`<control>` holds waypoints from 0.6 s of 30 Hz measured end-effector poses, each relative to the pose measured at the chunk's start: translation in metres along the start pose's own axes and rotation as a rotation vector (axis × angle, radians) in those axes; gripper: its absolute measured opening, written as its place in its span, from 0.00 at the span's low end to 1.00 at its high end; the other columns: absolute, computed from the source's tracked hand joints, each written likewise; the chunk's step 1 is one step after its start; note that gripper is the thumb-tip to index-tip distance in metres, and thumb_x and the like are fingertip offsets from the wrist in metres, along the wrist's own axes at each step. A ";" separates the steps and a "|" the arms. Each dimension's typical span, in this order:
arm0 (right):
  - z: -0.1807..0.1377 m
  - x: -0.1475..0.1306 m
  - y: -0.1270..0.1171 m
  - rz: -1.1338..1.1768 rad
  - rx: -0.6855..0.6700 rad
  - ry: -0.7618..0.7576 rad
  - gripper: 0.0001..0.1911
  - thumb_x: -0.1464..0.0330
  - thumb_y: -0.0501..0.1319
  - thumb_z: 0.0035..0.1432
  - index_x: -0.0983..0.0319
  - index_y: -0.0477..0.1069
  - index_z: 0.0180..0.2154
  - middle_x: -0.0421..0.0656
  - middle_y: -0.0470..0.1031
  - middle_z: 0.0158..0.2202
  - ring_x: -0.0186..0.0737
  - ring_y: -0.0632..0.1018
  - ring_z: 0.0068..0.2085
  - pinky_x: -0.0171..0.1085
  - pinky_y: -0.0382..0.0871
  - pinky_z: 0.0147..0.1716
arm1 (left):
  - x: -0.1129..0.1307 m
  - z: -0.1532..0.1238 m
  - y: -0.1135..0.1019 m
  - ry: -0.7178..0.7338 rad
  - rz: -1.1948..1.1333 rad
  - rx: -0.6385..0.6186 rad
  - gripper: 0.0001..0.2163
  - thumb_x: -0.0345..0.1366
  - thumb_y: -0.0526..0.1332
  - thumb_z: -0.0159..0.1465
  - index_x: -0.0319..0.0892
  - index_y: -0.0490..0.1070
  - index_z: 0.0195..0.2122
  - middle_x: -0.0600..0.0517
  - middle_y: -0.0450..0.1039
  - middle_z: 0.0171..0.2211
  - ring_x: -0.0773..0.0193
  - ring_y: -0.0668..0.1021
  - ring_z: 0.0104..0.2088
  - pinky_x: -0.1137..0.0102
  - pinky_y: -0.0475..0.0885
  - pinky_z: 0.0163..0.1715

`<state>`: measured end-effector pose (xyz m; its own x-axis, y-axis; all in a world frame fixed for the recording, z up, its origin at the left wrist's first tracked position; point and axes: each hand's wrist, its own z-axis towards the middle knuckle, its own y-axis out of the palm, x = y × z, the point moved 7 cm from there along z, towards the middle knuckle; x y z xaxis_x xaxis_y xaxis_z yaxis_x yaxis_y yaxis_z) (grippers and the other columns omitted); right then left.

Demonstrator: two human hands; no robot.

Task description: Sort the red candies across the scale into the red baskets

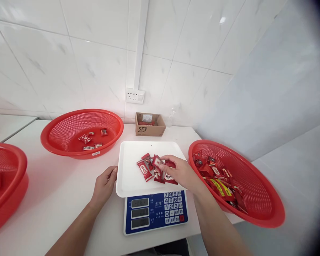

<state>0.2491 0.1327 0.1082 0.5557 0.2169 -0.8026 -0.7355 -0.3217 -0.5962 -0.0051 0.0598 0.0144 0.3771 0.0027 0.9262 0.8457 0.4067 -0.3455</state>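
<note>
A white tray lies over the blue-and-white digital scale, hiding its upper part. My left hand is closed at the tray's left rim, with thumb and curled fingers against the edge. Above the tray, my right hand pinches a small red snack packet between thumb and fingers. Below it several red packets lie in a loose group, among them a red packet with white lettering and a red packet partly covered by my right hand. The scale's display digits are too faint to read.
On the right, a red perforated basket holds many red packets. Another red basket at the back left has several packets. A third red basket is cut off at left. A cardboard box stands near the tiled wall.
</note>
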 end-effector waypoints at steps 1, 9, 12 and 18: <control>-0.002 -0.003 -0.001 -0.022 0.021 -0.015 0.21 0.54 0.60 0.54 0.57 0.72 0.46 0.42 0.78 0.41 0.42 0.77 0.40 0.40 0.70 0.42 | 0.000 0.000 0.000 0.002 0.005 0.000 0.19 0.52 0.52 0.62 0.43 0.74 0.39 0.50 0.78 0.36 0.59 0.78 0.35 0.69 0.73 0.32; -0.036 0.007 -0.052 -0.089 0.451 -0.052 0.24 0.55 0.58 0.55 0.60 0.70 0.51 0.44 0.77 0.37 0.41 0.76 0.36 0.41 0.70 0.39 | 0.000 0.002 -0.006 -0.022 -0.009 0.063 0.18 0.51 0.52 0.62 0.42 0.73 0.36 0.51 0.74 0.27 0.62 0.76 0.29 0.69 0.73 0.29; -0.056 0.034 -0.070 -0.106 0.557 0.039 0.25 0.55 0.58 0.55 0.58 0.69 0.52 0.45 0.76 0.42 0.44 0.77 0.40 0.44 0.70 0.42 | 0.000 0.002 -0.011 -0.013 -0.016 0.118 0.17 0.49 0.53 0.62 0.42 0.72 0.36 0.51 0.73 0.26 0.62 0.75 0.28 0.69 0.74 0.30; -0.091 0.083 -0.096 -0.264 0.710 0.224 0.25 0.54 0.57 0.55 0.57 0.71 0.51 0.47 0.75 0.49 0.52 0.75 0.48 0.50 0.68 0.48 | 0.001 0.002 -0.041 0.020 -0.096 0.373 0.14 0.46 0.54 0.64 0.42 0.71 0.39 0.52 0.72 0.29 0.65 0.75 0.31 0.68 0.73 0.36</control>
<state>0.4008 0.0981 0.1003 0.7557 -0.0108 -0.6548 -0.5979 0.3967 -0.6965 -0.0396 0.0447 0.0300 0.3128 -0.0680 0.9474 0.6838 0.7084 -0.1749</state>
